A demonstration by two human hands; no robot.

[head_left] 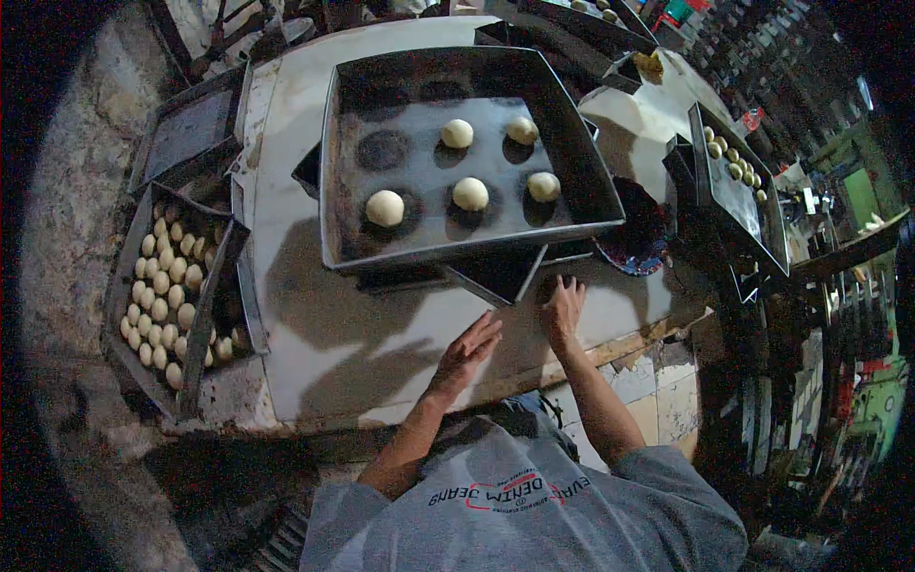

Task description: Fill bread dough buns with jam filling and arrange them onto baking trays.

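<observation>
A deep metal tray (419, 255) rests on top of other trays, with several round dough balls (470, 194) spaced out on its floor. Just below its near side, my left hand (467, 349) hovers over the table with the fingers stretched out and nothing in them. My right hand (566, 307) is by the jutting corner of a lower tray (500, 274), its fingers bent and drawn together. What those fingers hold, if anything, is too dark to make out. Close to it, on the right, stands a dark patterned bowl (637, 250).
A pale worktop (324, 324) lies beneath the trays. To the left, a tray (119, 334) holds many dough balls, and another dark tray (191, 138) sits behind it. On the right is a tray with dough balls (729, 195). More trays (581, 43) stand at the back.
</observation>
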